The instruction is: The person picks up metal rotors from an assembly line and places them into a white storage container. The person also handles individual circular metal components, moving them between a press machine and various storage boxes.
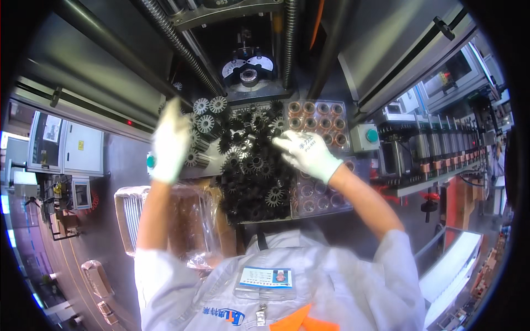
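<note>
My left hand (171, 140), in a white glove, is smeared by motion beside a group of silvery slotted metal cores (205, 123) standing on end; its fingers do not show clearly. My right hand (309, 151), gloved too, reaches leftward with fingers stretched and slightly apart. Its fingertips are at the right edge of a heap of dark toothed cores (256, 163) on a tray in front of me. I cannot tell whether they touch a core. Under and behind that hand lies a clear tray (343, 105) holding several copper-coloured rings (309, 122).
Ahead stands a press with a round fixture (249, 76) between metal columns. A green button box (364, 138) sits right of the ring tray; farther right is a rack with copper-coloured parts (430, 149). A second clear tray (320, 198) is nearer me. Left stands a plastic-lined carton (187, 220).
</note>
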Available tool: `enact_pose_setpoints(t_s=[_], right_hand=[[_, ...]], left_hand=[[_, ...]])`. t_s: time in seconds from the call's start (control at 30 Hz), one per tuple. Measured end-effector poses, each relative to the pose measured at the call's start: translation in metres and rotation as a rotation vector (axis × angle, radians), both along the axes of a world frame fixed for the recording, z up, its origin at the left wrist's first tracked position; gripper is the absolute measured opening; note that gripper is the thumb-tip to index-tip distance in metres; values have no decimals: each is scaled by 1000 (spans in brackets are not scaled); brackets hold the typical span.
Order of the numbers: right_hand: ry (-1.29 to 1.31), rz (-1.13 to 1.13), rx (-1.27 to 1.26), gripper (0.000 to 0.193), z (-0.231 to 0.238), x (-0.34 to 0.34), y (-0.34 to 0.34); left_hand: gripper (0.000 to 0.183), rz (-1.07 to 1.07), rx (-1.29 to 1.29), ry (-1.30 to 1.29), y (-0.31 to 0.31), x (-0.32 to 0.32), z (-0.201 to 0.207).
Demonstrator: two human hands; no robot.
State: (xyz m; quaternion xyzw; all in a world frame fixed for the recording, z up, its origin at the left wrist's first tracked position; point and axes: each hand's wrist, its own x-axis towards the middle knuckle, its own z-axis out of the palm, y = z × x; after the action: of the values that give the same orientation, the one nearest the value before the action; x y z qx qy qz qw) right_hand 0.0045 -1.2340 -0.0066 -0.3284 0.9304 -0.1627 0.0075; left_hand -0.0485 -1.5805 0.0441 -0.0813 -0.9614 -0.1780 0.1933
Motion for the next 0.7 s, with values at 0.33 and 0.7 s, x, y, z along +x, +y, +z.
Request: enact_pose_setpoints(t_s=[0.33, 0.7], right_hand=[[49, 57, 105, 38, 17, -7, 3], [253, 50, -35, 14, -11, -15, -28]], left_hand=[[37, 140, -93, -68, -146, 86, -37], [41, -165, -276, -2, -62, 105, -44]])
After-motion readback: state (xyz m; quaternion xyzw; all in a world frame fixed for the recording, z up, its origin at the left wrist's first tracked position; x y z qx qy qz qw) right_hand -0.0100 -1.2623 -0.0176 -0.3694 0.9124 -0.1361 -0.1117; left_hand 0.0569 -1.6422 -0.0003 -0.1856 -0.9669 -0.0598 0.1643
